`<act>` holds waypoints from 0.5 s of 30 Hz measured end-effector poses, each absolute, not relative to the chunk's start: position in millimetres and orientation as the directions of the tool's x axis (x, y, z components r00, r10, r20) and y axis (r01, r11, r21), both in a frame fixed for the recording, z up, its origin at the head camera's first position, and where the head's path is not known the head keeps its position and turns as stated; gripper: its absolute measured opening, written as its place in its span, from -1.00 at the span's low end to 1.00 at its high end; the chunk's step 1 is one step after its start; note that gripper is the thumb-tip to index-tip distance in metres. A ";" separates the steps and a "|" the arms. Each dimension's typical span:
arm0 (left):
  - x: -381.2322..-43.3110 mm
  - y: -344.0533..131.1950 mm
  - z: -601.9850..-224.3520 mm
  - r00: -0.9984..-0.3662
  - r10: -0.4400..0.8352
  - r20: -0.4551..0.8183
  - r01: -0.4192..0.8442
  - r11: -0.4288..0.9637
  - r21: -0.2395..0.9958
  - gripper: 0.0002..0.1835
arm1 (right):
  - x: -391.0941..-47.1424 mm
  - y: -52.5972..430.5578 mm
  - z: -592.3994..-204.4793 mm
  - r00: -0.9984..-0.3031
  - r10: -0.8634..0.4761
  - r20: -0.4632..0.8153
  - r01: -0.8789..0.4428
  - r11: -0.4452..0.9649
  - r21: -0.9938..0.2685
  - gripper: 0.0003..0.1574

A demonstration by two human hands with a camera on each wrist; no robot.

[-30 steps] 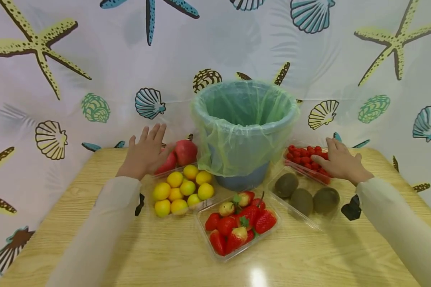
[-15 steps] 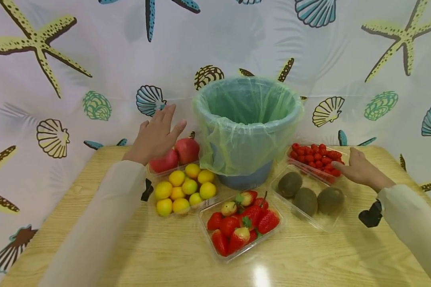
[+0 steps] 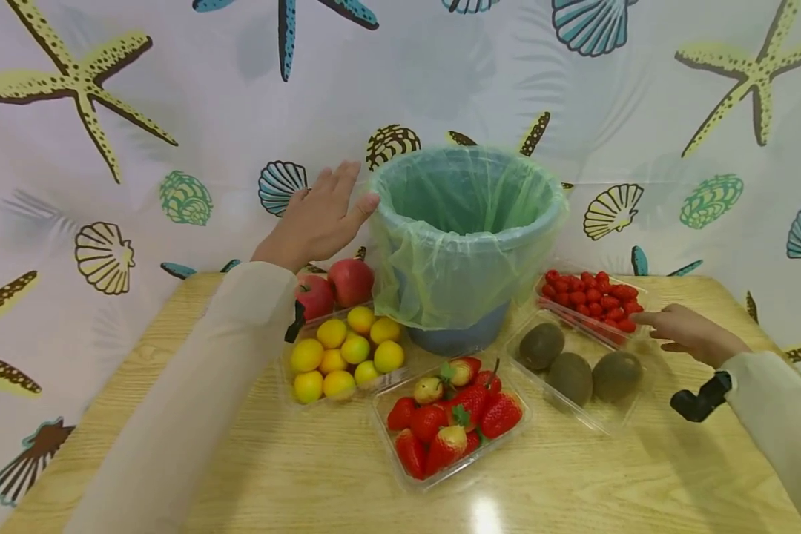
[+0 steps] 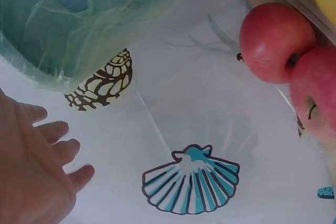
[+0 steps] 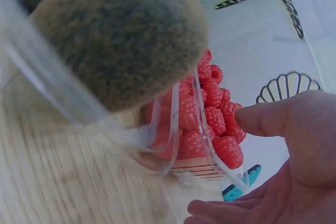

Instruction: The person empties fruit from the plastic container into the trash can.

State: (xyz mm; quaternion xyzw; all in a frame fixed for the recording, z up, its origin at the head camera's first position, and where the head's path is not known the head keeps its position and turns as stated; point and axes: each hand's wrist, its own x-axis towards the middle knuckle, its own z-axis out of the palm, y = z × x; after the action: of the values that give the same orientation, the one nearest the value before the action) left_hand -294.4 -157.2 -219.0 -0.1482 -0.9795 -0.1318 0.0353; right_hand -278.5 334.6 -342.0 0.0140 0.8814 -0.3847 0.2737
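My left hand (image 3: 317,219) is raised at the left side of the blue bin (image 3: 470,259), its fingers spread and holding nothing. In the left wrist view it stands just off the bin's pale green liner bag (image 4: 121,9). Below that hand lie two red apples (image 3: 351,282). My right hand (image 3: 697,335) is at the right end of the clear box of raspberries (image 3: 590,298). In the right wrist view, thumb and fingers stand apart at the corner of that box; whether they touch it, I cannot tell.
A clear box of yellow fruit (image 3: 334,352) is left of the bin. A clear tray of strawberries (image 3: 447,423) lies in front. Several dark kiwis (image 3: 570,377) fill a box beside the raspberries. A shell-patterned cloth (image 3: 227,89) hangs behind the wooden table (image 3: 307,475).
My left hand has risen and moved right, from over the apples towards the bin's rim. My right hand has shifted right and down from over the raspberries to the end of their box.
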 end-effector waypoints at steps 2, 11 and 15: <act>-296.5 -151.5 -215.7 -0.955 0.289 0.066 0.296 0.917 0.266 -0.13 | -278.9 337.5 -346.7 -0.843 -0.203 -0.499 0.278 0.629 -0.726 -0.23; -302.0 -135.3 -214.3 -0.943 0.327 -0.058 0.286 0.888 0.361 -0.10 | -282.0 346.1 -362.8 -0.799 -0.227 -0.557 0.542 0.129 -0.831 -0.79; -303.4 -132.4 -214.3 -0.939 0.334 -0.079 0.286 0.889 0.357 -0.10 | -283.3 348.2 -363.7 -0.782 -0.243 -0.574 0.593 -0.006 -0.805 -0.82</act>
State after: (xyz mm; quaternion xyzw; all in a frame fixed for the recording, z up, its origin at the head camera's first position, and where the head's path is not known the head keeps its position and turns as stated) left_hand -303.4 -132.4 -214.3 -0.1597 -0.9694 -0.1728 -0.0694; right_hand -283.3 348.2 -363.7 0.1373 0.6376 -0.6959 0.3006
